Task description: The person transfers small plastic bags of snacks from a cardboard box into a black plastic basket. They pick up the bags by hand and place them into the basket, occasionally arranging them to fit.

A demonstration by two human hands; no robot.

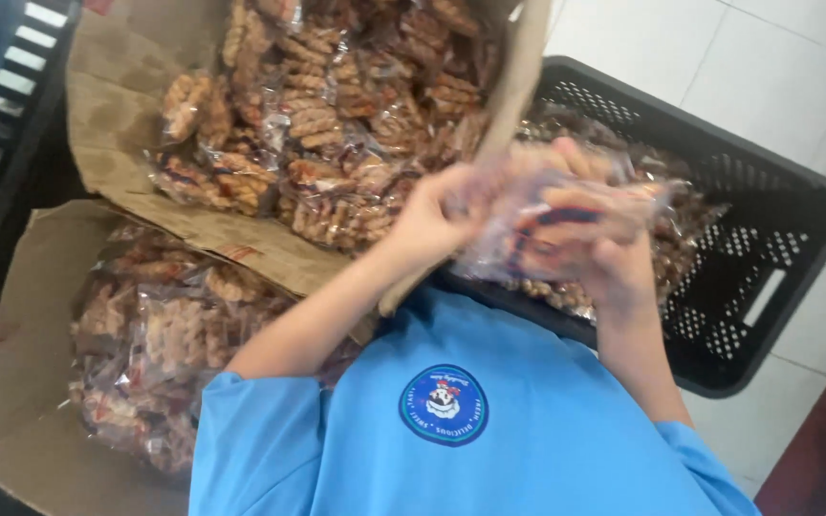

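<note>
Blue shirt fabric (489, 449) with a round badge is filling the bottom of the view, nearest the camera. Both forearms are reaching up and away from it, bent at the elbows. Left hand (429, 222) and right hand (614, 250) are meeting on a clear plastic packet of snacks (552, 225), fingers curled around its blurred edges, holding it just above the black perforated crate (776, 239), which is carrying more packets. Two open cardboard boxes (107, 124) at the left are lying heaped with bagged twisted brown pastries (327, 124).
</note>
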